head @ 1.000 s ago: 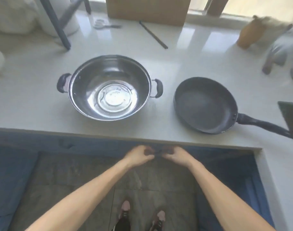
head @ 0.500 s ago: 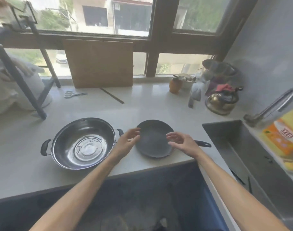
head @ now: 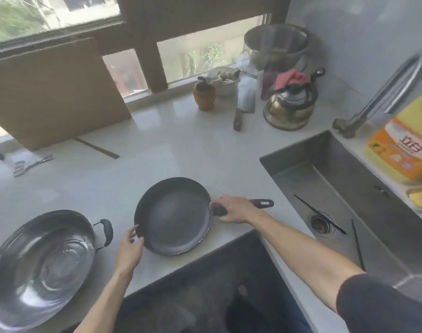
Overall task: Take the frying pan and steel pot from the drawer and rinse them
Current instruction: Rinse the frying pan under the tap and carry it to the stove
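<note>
A black frying pan sits on the pale countertop near its front edge. My right hand grips the pan's handle close to the bowl; the handle's end sticks out to the right. My left hand touches the pan's left rim with fingers and thumb around the edge. The steel pot with two dark side handles stands on the counter at the lower left, apart from both hands. The steel sink lies to the right, with a faucet behind it.
Chopsticks lie in the sink by the drain. A yellow detergent bottle and a sponge sit on the sink's right ledge. A kettle, a knife, a brown cup, a cutting board and scissors occupy the back.
My hands rose from the drawer front below the counter to the frying pan. The right hand now grips its handle and the left touches its rim. The view turned right toward the sink.
</note>
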A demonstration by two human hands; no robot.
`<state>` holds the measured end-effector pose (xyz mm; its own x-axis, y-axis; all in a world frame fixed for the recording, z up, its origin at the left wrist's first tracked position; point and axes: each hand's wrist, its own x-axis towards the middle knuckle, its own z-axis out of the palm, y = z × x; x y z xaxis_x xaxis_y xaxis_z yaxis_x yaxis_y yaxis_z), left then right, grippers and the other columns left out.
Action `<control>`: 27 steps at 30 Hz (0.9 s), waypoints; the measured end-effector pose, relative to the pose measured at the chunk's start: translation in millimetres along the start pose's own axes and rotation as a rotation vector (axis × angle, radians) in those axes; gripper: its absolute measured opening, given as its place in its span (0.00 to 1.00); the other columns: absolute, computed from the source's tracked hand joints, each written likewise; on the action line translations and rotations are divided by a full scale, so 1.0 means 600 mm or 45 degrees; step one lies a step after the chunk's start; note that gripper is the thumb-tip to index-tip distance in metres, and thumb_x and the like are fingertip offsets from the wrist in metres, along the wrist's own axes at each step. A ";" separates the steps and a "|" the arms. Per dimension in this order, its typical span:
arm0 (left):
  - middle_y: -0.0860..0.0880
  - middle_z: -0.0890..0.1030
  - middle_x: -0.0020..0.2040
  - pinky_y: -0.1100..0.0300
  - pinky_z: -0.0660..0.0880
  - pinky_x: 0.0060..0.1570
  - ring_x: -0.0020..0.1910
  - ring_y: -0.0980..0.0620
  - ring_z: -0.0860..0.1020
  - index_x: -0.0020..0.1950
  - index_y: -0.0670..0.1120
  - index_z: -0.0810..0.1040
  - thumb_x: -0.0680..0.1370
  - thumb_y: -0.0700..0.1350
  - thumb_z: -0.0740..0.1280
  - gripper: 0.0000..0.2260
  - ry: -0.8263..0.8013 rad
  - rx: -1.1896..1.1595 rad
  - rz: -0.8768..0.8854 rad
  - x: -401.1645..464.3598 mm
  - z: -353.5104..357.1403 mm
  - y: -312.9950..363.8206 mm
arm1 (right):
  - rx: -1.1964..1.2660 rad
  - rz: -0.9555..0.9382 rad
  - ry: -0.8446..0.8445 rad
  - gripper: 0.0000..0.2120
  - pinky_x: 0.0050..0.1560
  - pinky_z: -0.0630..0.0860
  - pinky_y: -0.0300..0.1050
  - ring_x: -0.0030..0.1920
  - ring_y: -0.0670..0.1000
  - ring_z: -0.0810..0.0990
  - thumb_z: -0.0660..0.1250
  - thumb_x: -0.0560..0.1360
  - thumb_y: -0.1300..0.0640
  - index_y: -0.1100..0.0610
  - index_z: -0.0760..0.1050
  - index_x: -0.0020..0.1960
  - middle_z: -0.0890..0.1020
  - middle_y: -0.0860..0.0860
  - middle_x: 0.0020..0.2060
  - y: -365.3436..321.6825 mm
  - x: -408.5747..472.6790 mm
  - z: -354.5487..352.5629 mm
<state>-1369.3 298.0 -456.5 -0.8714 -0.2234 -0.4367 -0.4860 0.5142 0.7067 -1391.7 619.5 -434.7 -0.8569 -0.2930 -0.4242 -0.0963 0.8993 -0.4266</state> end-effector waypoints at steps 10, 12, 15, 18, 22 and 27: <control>0.46 0.80 0.59 0.46 0.70 0.58 0.58 0.41 0.77 0.62 0.48 0.76 0.74 0.38 0.68 0.17 0.076 0.405 0.298 0.024 0.039 0.124 | 0.120 0.108 0.245 0.20 0.42 0.71 0.46 0.44 0.54 0.78 0.66 0.66 0.51 0.44 0.72 0.58 0.78 0.49 0.47 0.070 -0.043 -0.018; 0.48 0.79 0.60 0.50 0.71 0.53 0.55 0.41 0.77 0.61 0.51 0.77 0.74 0.40 0.69 0.16 0.036 0.417 0.436 0.031 0.081 0.193 | 0.212 0.227 0.327 0.18 0.43 0.71 0.45 0.46 0.52 0.78 0.66 0.66 0.51 0.42 0.71 0.55 0.78 0.47 0.47 0.114 -0.080 -0.035; 0.51 0.79 0.60 0.53 0.70 0.47 0.53 0.44 0.78 0.59 0.52 0.78 0.73 0.41 0.70 0.16 -0.152 0.391 0.715 0.054 0.167 0.309 | 0.290 0.490 0.512 0.16 0.40 0.71 0.43 0.45 0.50 0.79 0.65 0.65 0.50 0.40 0.70 0.52 0.77 0.44 0.48 0.182 -0.150 -0.071; 0.51 0.79 0.59 0.52 0.72 0.49 0.55 0.46 0.78 0.59 0.52 0.79 0.71 0.42 0.71 0.17 -0.376 0.470 1.008 0.077 0.277 0.426 | 0.327 0.778 0.676 0.16 0.43 0.75 0.45 0.45 0.50 0.79 0.65 0.65 0.49 0.40 0.69 0.52 0.77 0.43 0.48 0.233 -0.231 -0.100; 0.53 0.78 0.60 0.56 0.71 0.51 0.56 0.49 0.77 0.61 0.53 0.78 0.72 0.43 0.69 0.18 -0.640 0.537 1.234 0.062 0.433 0.531 | 0.366 1.093 0.795 0.16 0.45 0.74 0.44 0.49 0.46 0.78 0.67 0.65 0.48 0.40 0.69 0.52 0.77 0.39 0.52 0.301 -0.320 -0.096; 0.53 0.75 0.64 0.56 0.72 0.55 0.60 0.50 0.75 0.69 0.54 0.71 0.73 0.45 0.66 0.24 -0.949 0.870 1.353 0.053 0.606 0.560 | 0.473 1.326 0.867 0.16 0.43 0.73 0.45 0.48 0.45 0.79 0.69 0.65 0.52 0.41 0.70 0.50 0.77 0.38 0.50 0.371 -0.365 -0.010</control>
<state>-1536.3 764.7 -435.2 -0.4532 0.8638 -0.2203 0.6589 0.4910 0.5699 -1228.7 885.6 -432.1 -0.5372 0.8066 -0.2465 0.8182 0.4274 -0.3846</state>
